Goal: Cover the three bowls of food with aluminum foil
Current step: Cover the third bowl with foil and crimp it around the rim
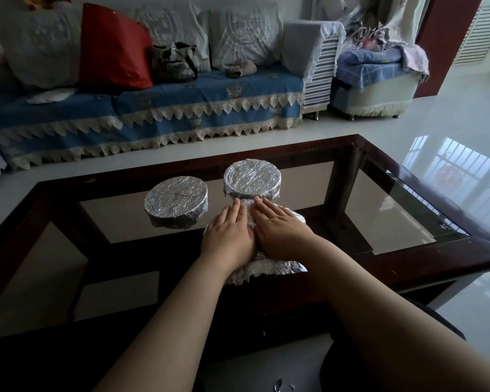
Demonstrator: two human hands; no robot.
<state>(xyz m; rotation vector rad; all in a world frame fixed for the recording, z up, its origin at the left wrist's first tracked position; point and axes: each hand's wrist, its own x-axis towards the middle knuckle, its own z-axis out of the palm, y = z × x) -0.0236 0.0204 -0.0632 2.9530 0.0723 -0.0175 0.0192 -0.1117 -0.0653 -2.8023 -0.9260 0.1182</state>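
Note:
Three foil-wrapped bowls stand on the glass coffee table [402, 222]. The left bowl [176, 201] and the far bowl [252, 179] are tightly covered with crinkled aluminium foil. The nearest bowl [277, 268] lies under both my hands, and only its foil edges show. My left hand [228, 234] presses flat on the foil top with straight fingers. My right hand [280, 226] lies flat beside it, thumbs nearly touching. The bowl's content is hidden.
The table has a dark wooden frame [425, 165] and a lower shelf. A sofa with a blue lace-trimmed cover [153, 114], a red bag [113, 49] and a dark handbag [173, 62] lies beyond. Small foil scraps [279, 386] lie on the floor near me.

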